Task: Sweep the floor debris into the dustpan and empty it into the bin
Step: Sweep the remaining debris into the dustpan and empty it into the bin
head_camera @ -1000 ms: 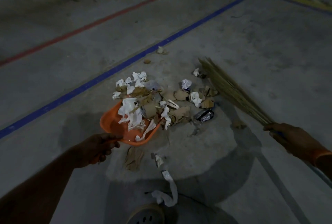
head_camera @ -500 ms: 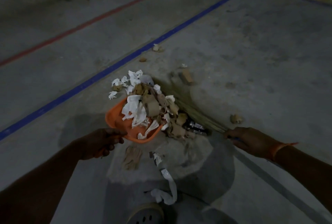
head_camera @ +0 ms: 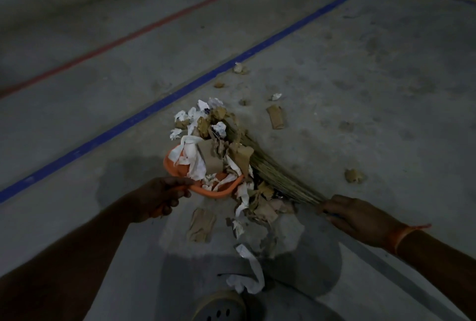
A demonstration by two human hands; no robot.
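Observation:
An orange dustpan (head_camera: 170,166) lies on the concrete floor, heaped with white paper and brown cardboard scraps (head_camera: 206,148). My left hand (head_camera: 161,196) grips its handle at the near edge. My right hand (head_camera: 358,217) grips a straw broom (head_camera: 270,169), whose bristles press against the right side of the debris pile. More scraps (head_camera: 260,207) lie spilled just right of the pan's near edge. No bin is in view.
Loose pieces lie around: a cardboard strip (head_camera: 276,116), a crumpled lump (head_camera: 354,175), flat cardboard (head_camera: 201,224), a white paper strip (head_camera: 251,273) and bits by the blue floor line (head_camera: 154,109). My shoe (head_camera: 219,306) is at the bottom edge.
The broom swept left from the open floor into the pile, pushing the scattered scraps together onto and beside the dustpan. My left hand kept holding the pan in place.

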